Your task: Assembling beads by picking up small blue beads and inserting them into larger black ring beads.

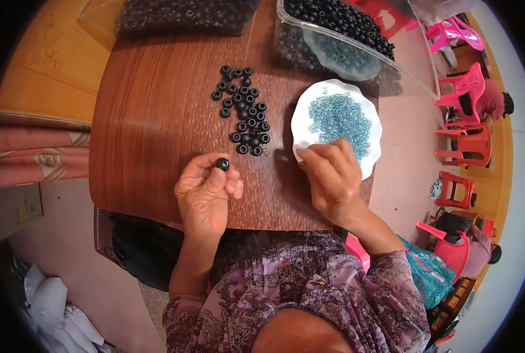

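My left hand (202, 197) pinches a round black bead (222, 164) between thumb and fingertips, just above the wooden table near its front edge. A pale spot shows in the bead's middle. My right hand (335, 181) is closed in a pinch over the near left rim of a white scalloped plate (299, 112); whatever its fingertips hold, if anything, is hidden. Small clear bluish pieces (339, 117) are heaped on the plate. Between the hands and farther back, several loose black beads with holes (238, 98) lie in a cluster on the tabletop.
Two clear plastic boxes of black beads stand at the table's far side, one at left (186, 17) and one at right (339, 47). Pink and orange chairs (473, 145), a teal bag (427, 272) and two other people are off to the right.
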The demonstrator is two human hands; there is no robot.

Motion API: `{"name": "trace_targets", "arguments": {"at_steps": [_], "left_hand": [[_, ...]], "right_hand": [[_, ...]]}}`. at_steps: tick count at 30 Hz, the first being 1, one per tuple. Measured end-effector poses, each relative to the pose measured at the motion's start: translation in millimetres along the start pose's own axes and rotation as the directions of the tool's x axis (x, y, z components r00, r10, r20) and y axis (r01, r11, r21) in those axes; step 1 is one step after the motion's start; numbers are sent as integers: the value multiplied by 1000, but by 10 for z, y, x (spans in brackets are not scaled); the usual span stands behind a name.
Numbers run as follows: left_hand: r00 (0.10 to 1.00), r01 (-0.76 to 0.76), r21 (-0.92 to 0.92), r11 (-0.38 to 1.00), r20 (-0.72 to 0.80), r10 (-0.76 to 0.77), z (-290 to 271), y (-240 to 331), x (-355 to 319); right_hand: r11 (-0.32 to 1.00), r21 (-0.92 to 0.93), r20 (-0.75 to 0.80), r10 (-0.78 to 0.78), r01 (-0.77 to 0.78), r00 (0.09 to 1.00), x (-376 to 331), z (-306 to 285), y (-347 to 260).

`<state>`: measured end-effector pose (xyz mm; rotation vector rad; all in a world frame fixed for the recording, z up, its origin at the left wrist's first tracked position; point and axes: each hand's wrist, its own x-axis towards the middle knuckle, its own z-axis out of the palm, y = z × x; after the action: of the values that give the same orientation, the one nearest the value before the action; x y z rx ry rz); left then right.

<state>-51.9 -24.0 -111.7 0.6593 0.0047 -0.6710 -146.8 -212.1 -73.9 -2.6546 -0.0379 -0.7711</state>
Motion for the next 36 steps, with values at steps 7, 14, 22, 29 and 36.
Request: {"name": "trace_targets", "arguments": {"at_steps": [7, 14, 22, 29, 36], "left_hand": [[1000, -21, -13, 1000, 6, 21, -68, -3, -36], [993, 100, -54, 993, 62, -97, -34, -17, -38], [973, 208, -102, 973, 121, -195, -11, -106, -20], [952, 209, -64, 976, 244, -188, -47, -113, -19], [920, 292, -85, 953, 298, -255, 10, -197, 57]], "right_hand": [[991, -34, 27, -129, 130, 991, 87, 94, -165], [994, 28, 32, -107, 106, 994, 113, 38, -137], [989, 68, 52, -137, 133, 989, 126, -29, -78], [990, 38, 83, -137, 134, 987, 304, -151, -4], [994, -99, -138, 40, -54, 990, 785, -835, 297]]}}
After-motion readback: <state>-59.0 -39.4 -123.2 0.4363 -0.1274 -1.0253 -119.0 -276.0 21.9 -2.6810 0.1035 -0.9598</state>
